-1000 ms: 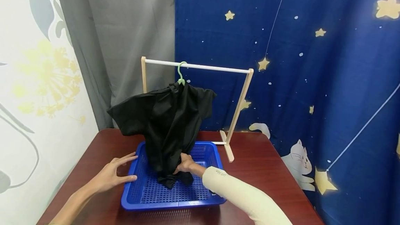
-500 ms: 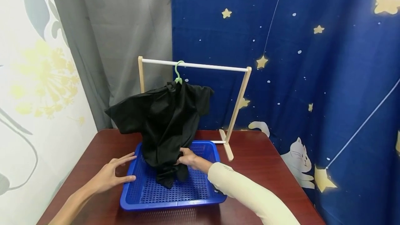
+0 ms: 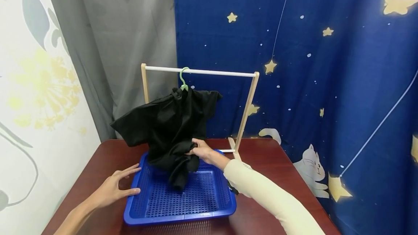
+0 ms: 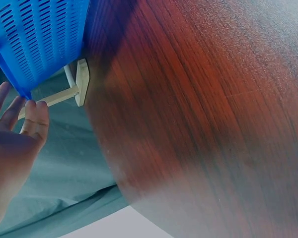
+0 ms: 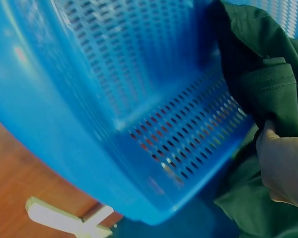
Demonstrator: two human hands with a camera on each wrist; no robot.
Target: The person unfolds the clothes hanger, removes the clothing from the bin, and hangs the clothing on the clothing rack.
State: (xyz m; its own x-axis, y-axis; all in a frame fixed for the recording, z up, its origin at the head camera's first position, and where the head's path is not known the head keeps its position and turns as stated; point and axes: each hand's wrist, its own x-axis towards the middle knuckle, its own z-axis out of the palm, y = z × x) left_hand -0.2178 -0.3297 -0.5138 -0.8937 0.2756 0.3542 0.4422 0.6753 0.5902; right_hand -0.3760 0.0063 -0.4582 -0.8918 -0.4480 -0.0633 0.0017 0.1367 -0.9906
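In the head view, a black short-sleeved shirt (image 3: 143, 122) hangs on a green hanger (image 3: 182, 77), whose hook goes over the white rail of a small clothes rack (image 3: 249, 106). My right hand (image 3: 203, 151) grips the shirt's lower part and holds it bunched above a blue plastic basket (image 3: 179, 218). Dark green cloth (image 5: 268, 84) is how that shirt appears in the right wrist view, pinched near the thumb. At the basket's left rim my left hand (image 3: 112, 188) has its fingers and thumb extended, with fingertips at the rim.
The basket and rack stand on a reddish-brown table (image 3: 267, 177). Behind hang a grey curtain (image 3: 130, 21) and a blue curtain (image 3: 228, 46) with stars. A patterned white wall (image 3: 42, 119) rises on the left.
My right hand has risen out of the basket, lifting the shirt's lower part and bunching it upward. The left hand stays at the rim. The view has shifted slightly.
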